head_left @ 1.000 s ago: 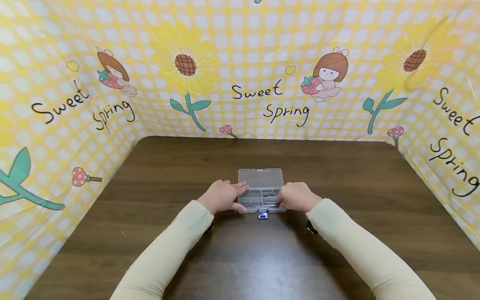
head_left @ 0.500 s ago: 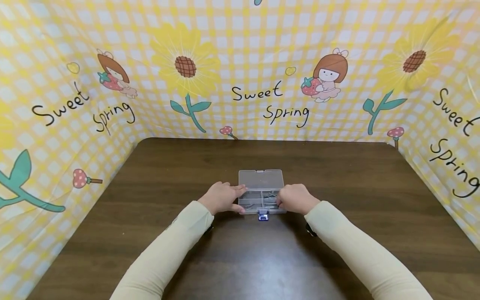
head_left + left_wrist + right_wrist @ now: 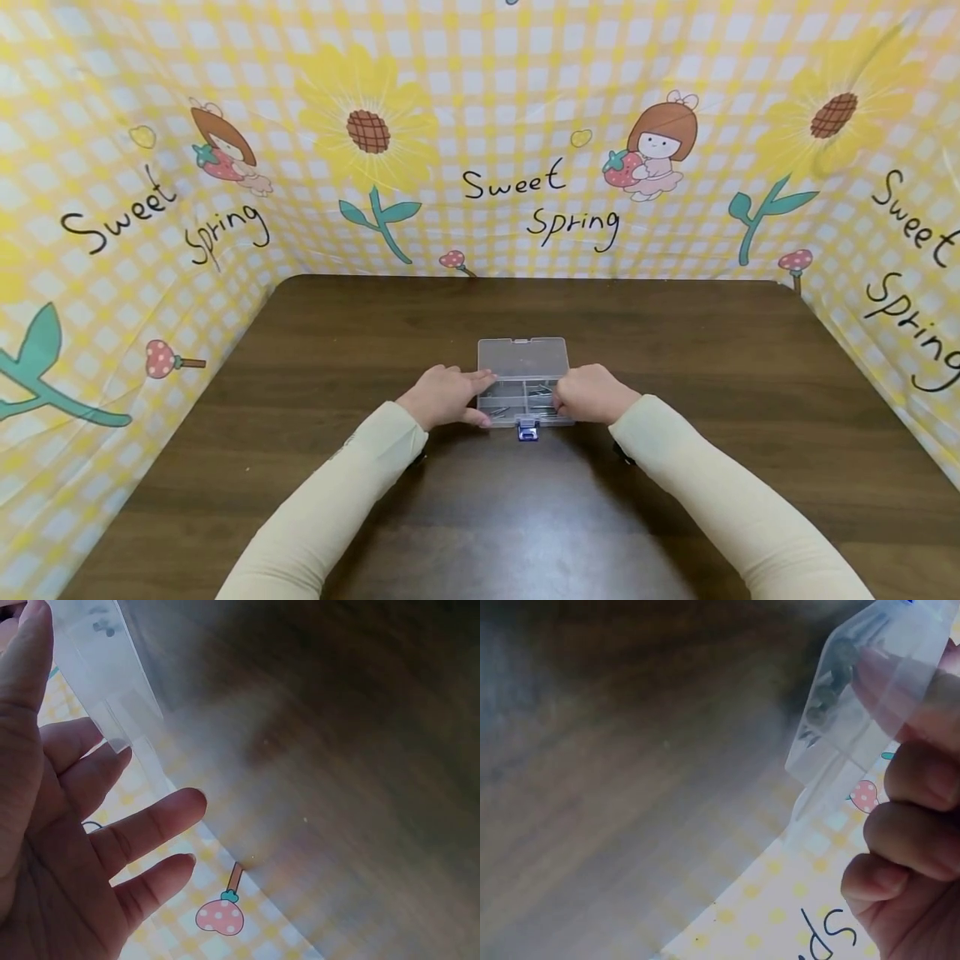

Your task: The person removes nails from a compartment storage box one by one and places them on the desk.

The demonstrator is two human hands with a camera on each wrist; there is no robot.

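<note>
A clear plastic compartment box (image 3: 522,358) stands on the table with its lid raised at the back. Thin metal pieces, like nails or screws (image 3: 541,392), lie in its compartments. My left hand (image 3: 442,395) rests against the box's left side, thumb at the front corner and index finger near the hinge. In the left wrist view its other fingers (image 3: 150,832) extend loosely. My right hand (image 3: 597,393) has its fingertips inside the right compartments. The right wrist view shows a fingertip through the box wall (image 3: 832,750), the other fingers (image 3: 911,832) curled outside. Whether it pinches a metal piece is hidden.
A blue latch (image 3: 528,431) hangs at the box's front edge. Brown wood-grain table (image 3: 360,325) surrounds the box. Yellow checked cloth (image 3: 480,108) with printed flowers and lettering walls off the back and both sides.
The camera view shifts slightly. Both hands keep nearly the same places at the box, and the box stays where it is.
</note>
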